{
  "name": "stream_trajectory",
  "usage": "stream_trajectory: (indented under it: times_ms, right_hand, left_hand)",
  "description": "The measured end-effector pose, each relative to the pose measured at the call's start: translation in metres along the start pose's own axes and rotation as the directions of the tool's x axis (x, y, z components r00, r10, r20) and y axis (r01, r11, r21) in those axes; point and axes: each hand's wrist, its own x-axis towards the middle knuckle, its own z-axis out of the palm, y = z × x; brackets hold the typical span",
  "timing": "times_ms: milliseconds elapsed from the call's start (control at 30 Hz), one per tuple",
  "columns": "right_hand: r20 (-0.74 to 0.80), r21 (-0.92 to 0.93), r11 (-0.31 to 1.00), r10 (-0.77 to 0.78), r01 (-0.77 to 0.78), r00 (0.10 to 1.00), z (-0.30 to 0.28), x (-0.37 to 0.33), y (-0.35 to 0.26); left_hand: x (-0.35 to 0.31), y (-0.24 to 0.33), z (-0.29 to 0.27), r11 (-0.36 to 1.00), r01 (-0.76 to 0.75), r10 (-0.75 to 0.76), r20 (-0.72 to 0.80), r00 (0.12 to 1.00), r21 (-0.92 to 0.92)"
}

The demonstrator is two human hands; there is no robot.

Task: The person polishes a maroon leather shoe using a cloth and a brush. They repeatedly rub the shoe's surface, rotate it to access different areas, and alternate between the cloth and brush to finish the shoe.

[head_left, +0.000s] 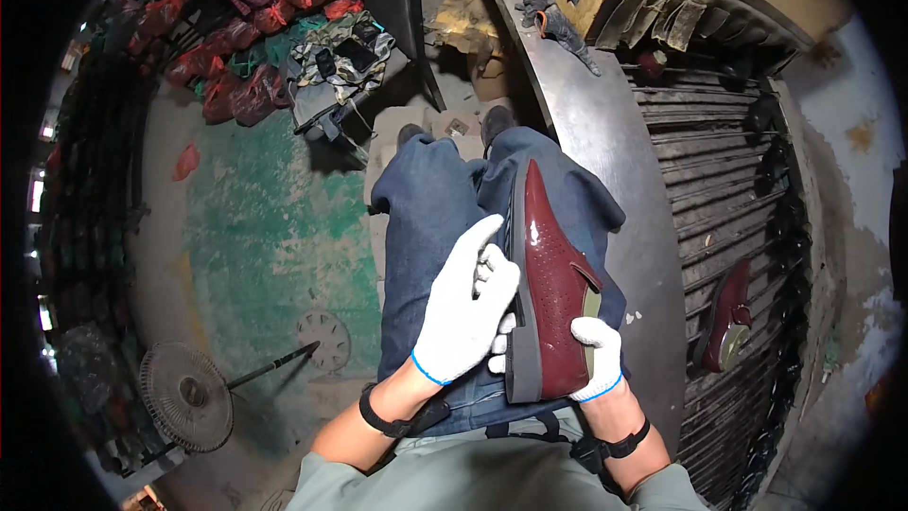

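A glossy dark-red leather shoe [558,293] with a perforated upper and a thick black sole lies on its side over my lap, toe pointing away from me. My right hand [602,360], in a white knitted glove with a blue hem, grips it near the heel. Its thumb hooks over the opening, and its fingertips show past the sole's edge. My left hand [463,308], gloved alike, is beside the sole with the index finger stretched out and the other fingers loosely bent. Nothing shows in it; whether it touches the sole I cannot tell.
To the right runs a metal bench top [605,123] with a dark glove [558,28] at its far end. Beyond it, another dark-red shoe [726,317] rests on a slatted rack [700,180]. A fan [186,396] stands at left; red bags [255,95] are piled far left.
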Motion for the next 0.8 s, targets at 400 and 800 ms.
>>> stream_trajectory:
  times_ms: [400, 800]
  right_hand:
    - [-0.090, 0.021, 0.995, 0.100, -0.099, 0.991, -0.009, 0.005, 0.000]
    - [-0.177, 0.042, 0.998, 0.063, -0.056, 0.982, -0.005, 0.014, -0.004]
  left_hand:
    - [0.001, -0.001, -0.003, 0.987, 0.159, -0.159, -0.058, 0.986, 0.000]
    - [-0.004, -0.005, 0.002, 0.965, 0.261, -0.261, -0.035, 0.965, -0.006]
